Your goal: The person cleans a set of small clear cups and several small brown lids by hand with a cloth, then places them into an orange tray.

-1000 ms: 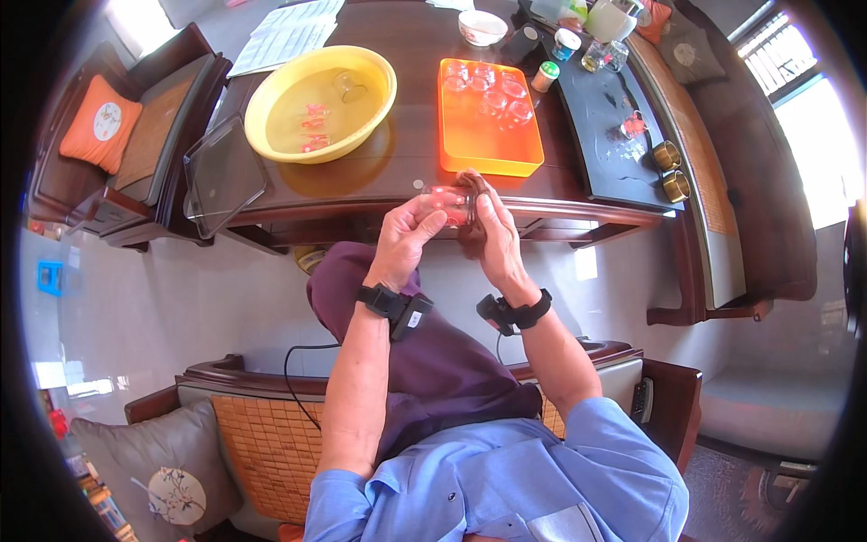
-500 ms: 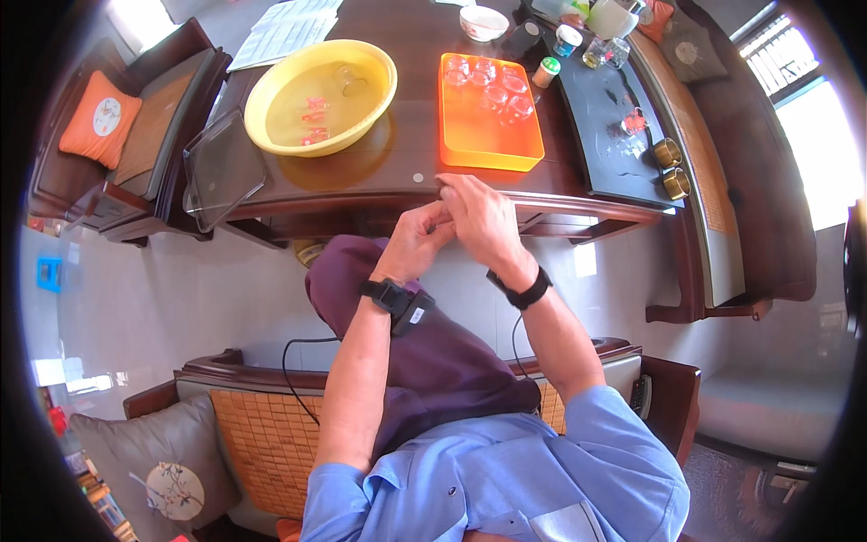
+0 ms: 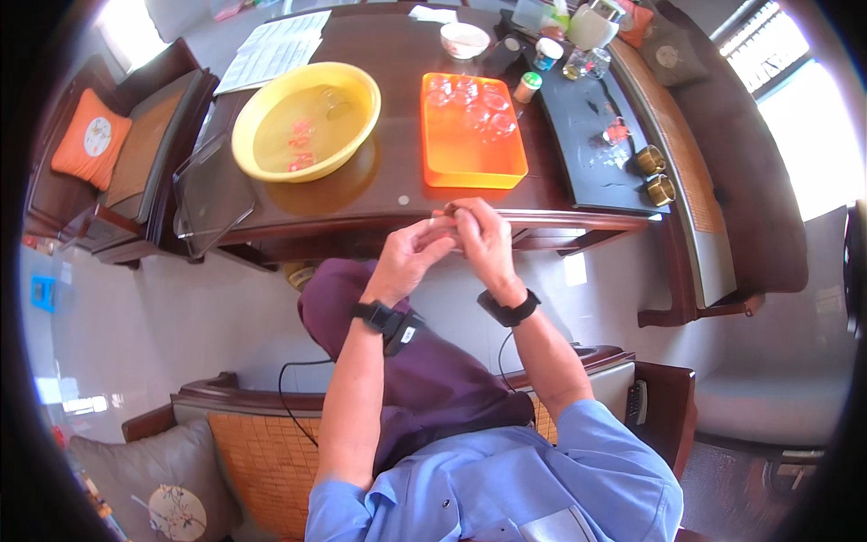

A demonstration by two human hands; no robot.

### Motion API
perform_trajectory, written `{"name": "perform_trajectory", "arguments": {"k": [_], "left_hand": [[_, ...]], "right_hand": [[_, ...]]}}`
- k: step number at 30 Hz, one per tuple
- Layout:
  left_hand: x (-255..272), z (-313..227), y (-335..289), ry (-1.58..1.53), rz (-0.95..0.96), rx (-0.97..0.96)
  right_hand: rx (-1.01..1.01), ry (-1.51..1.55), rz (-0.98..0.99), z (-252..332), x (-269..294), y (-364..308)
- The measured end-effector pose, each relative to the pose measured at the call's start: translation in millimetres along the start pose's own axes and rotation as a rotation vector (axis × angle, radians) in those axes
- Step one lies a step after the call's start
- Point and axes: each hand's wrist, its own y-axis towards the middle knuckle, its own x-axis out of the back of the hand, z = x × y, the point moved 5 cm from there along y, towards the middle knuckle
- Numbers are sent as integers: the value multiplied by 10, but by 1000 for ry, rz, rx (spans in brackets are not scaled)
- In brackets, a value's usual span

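Observation:
My left hand (image 3: 411, 257) and my right hand (image 3: 485, 239) meet at the front edge of the dark wooden table (image 3: 397, 194). Together they pinch a small clear object (image 3: 449, 213), apparently a little glass cup; fingers hide most of it. Just beyond the hands lies an orange tray (image 3: 470, 158) with several small glass cups (image 3: 470, 95) at its far end. To the left of the tray stands a yellow basin (image 3: 244, 135) of water with small reddish-tinted pieces sunk in it. Both wrists wear black bands.
A clear flat tray (image 3: 212, 194) overhangs the table's left corner. Papers (image 3: 271, 50) and a white bowl (image 3: 465, 38) lie at the back. A black tea board (image 3: 587, 117) with jars and two brass cups (image 3: 655, 176) sits right. A wooden chair holds an orange cushion (image 3: 90, 144).
Both hands have drawn back a little from the tray toward my body, staying together on the small object; the right hand has turned over it.

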Motion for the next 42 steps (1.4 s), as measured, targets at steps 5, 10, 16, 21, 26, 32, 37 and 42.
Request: {"name": "perform_trajectory", "arguments": {"k": [5,10,16,21,26,32,37,42], "left_hand": [[7,-21,-15,-95,-28,19],[54,-82,-34,140,-98,-96],[165,-137,-19,189,-272,-185],[195,-139,-40,81,-302,-179],[122,-99,-39,-167,-161,-100],[78,-66,-71,-213,4,-56],[64,-38,-65,-166,-23,-51],[100,-132,-39,-355,-144,-125]], "right_hand": [[41,-70,-11,79,-78,7],[-403,491,-24,-161,-256,-102],[-247,430,74,154,-353,-284],[-363,274,124,158,-336,-407],[-238,594,59,-33,-340,-208],[-439,906,153,89,-201,-15],[-618,1071,137,4,-232,-121],[-414,1133,97,78,-324,-295]]}}
